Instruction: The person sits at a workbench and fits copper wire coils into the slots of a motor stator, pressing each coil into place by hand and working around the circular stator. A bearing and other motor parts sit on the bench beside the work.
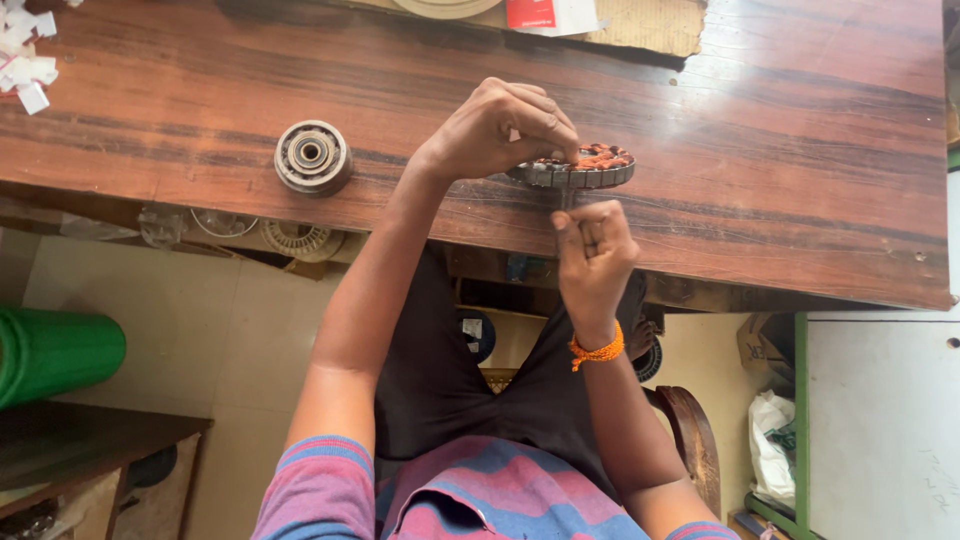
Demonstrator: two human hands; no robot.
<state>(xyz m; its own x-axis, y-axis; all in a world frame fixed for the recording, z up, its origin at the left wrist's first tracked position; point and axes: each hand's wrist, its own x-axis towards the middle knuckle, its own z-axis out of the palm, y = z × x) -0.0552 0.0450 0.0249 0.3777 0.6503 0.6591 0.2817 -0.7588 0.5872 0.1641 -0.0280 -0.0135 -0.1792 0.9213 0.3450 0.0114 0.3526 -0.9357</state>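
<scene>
Round stator ring (583, 166): grey steel laminations, copper-orange windings on top. Long wooden table (760, 120): reddish-brown, dark streaked grain. Round metal bearing hub (312, 157): dull grey, tan rust tint. Beaded wrist band (597, 351): bright orange. Plastic drum (55, 352): green. Striped shirt (480, 495): pink and blue-grey bands.

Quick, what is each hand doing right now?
Left hand: closed on the ring-shaped motor stator, steadying it on the wooden table.
Right hand: fingers curled shut just below the stator; what they pinch cannot be told.
</scene>
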